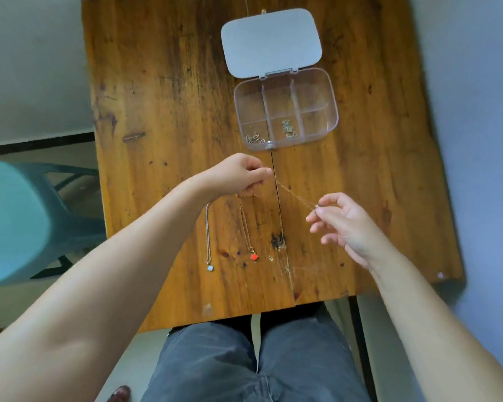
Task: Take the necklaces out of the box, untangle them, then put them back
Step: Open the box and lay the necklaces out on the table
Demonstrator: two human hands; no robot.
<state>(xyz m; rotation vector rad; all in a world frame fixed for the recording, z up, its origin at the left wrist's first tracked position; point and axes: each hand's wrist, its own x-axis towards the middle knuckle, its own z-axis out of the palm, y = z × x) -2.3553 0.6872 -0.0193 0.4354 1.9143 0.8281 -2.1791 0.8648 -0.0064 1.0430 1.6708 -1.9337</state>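
Stool [15, 224] plastic, pale teal, sits off the left edge of the wooden table [163, 111]. Next, on the table's near part, a silver necklace [208, 236] lies straight with a pale pendant at its near end, and just right of it a gold necklace [246, 227] lies with a red heart pendant. Above these the left hand [235, 177] has its fingertips pinched together on one end of a thin gold chain [295, 194]. That chain runs taut and slanting down to the right hand [343, 224], whose thumb and forefinger are clamped on its other end, perhaps on a small pendant, while the remaining fingers spread apart. Farther back stands the clear compartment box [285, 110], lid [270, 42] flung open behind it, with tangled chains in two near compartments.
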